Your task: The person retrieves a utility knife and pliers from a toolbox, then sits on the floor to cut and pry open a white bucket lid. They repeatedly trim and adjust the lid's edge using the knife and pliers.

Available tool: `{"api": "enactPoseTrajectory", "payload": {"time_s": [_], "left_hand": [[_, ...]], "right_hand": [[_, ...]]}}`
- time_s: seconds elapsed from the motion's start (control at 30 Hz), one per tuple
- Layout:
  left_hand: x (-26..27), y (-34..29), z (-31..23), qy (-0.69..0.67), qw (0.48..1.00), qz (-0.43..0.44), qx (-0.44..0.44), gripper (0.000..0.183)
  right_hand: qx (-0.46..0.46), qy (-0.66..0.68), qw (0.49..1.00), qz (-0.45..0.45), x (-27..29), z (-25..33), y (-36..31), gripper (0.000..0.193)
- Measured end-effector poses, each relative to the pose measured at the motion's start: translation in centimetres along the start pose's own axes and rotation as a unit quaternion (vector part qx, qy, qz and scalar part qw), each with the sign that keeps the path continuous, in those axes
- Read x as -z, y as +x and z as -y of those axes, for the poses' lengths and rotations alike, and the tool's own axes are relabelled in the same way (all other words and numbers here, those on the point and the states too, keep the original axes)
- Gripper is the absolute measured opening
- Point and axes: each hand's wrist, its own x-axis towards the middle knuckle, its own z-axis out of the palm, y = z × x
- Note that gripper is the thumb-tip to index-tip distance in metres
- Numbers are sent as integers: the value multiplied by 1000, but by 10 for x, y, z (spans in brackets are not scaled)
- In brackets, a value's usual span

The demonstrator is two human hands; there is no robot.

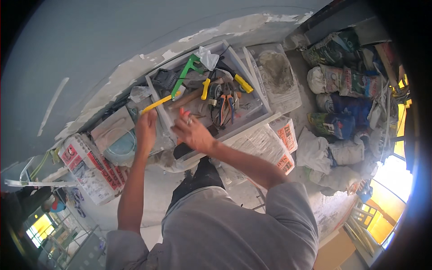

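My left hand (146, 129) is closed at the lower end of a narrow yellow strip (158, 104), whose upper end meets a green hacksaw-like frame (183, 76). Over the near left part of a grey tool tray (265, 104), my right hand (192, 133) has its fingers curled. A small red-orange thing (182, 111) shows at its fingertips, too blurred to name. Right of that hand, inside the tray, lie pliers with orange and dark handles (226, 105). Beyond them is a tool with yellow grips (243, 83), beside a wooden handle (186, 97) and a crumpled clear plastic bag (208, 58).
A peeling grey wall (135, 40) rises behind the tray. Left of it stand a blue-grey bucket (120, 145) and a printed paper sack (92, 168). To the right are a dirty mixing tub (275, 67) and several piled bags (333, 119). Printed sacks (254, 146) lie close in front.
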Motion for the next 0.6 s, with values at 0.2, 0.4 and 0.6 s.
{"api": "enactPoseTrajectory", "payload": {"time_s": [0.2,0.4,0.6], "left_hand": [[19,-79,-59,-554,716,179,385,41],[29,-116,-9,-531,781,64,322,31],[47,-148,-8,-497,806,45,320,34]], "right_hand": [[58,138,989,-20,18,61,-19,44],[-322,80,936,-117,35,-75,-53,31],[-479,103,872,-7,23,-174,-82,36]]}}
